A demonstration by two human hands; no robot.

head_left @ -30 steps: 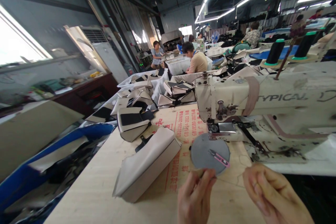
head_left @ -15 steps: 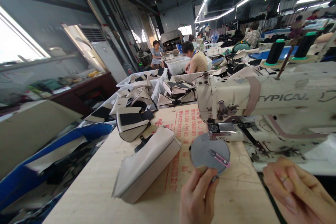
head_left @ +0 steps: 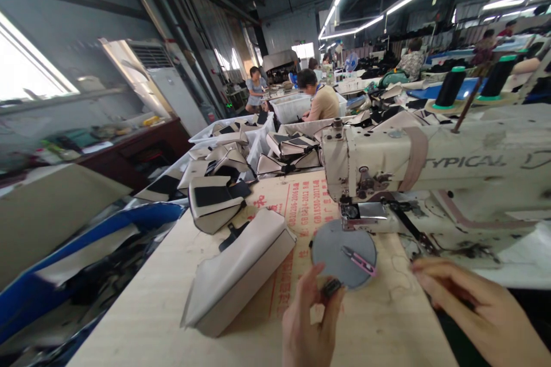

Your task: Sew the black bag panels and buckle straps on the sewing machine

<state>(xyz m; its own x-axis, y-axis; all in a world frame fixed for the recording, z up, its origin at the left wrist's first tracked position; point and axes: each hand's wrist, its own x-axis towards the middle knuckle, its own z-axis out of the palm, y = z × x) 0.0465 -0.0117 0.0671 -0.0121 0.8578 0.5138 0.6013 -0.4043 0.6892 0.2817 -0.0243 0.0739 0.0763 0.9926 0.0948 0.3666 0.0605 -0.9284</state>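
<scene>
My left hand [head_left: 307, 324] pinches a small dark metal part [head_left: 332, 287] between thumb and fingers, just in front of a grey round pad [head_left: 336, 255] where pink thread snips [head_left: 360, 260] lie. My right hand [head_left: 477, 309] reaches leftward low over the table with fingers stretched out, near the base of the cream sewing machine [head_left: 439, 175]; a thin thread seems to run by it, but I cannot tell if it holds one. A folded beige cover piece [head_left: 239, 269] lies on the wooden table [head_left: 172, 309] to the left.
Stacks of beige and black cover pieces [head_left: 217, 192] and white bins [head_left: 258, 132] stand behind. Black thread cones [head_left: 450, 86] sit behind the machine. A blue bin [head_left: 86, 264] is at the left. Other workers [head_left: 321, 97] sit at benches far back.
My left hand has drawn back slightly with the small dark part now visible at its fingertips. My right hand swung out to the right, then came back leftward with fingers extended.
</scene>
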